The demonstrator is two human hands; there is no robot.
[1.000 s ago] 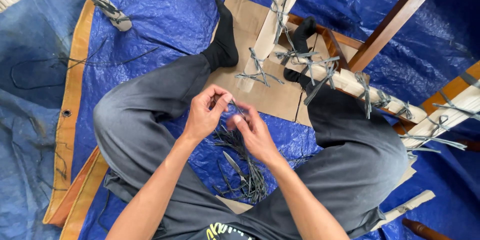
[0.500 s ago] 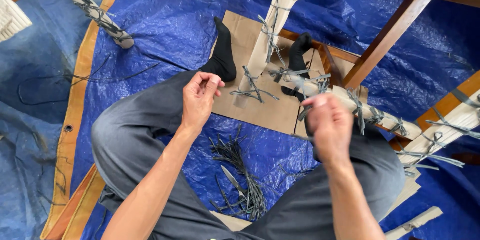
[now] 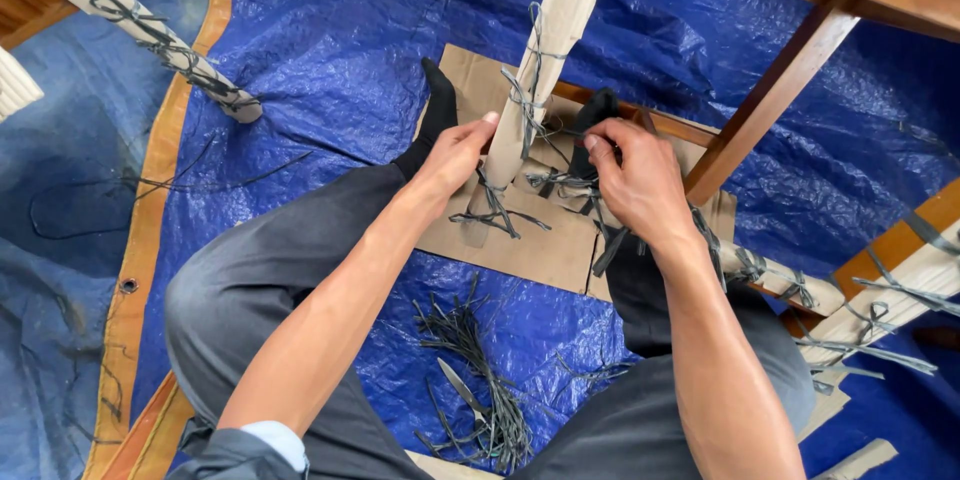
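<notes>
Both my hands have come forward from my lap to the wrapped chair leg (image 3: 560, 50): my left hand (image 3: 455, 155) presses its narrow grip against the leg's side, and my right hand (image 3: 635, 180) pinches the dark strap (image 3: 565, 180) tied round it. Cardboard (image 3: 530, 245) lies under the leg on blue tarp (image 3: 330, 50), with loose straps (image 3: 470, 380) between my knees.
</notes>
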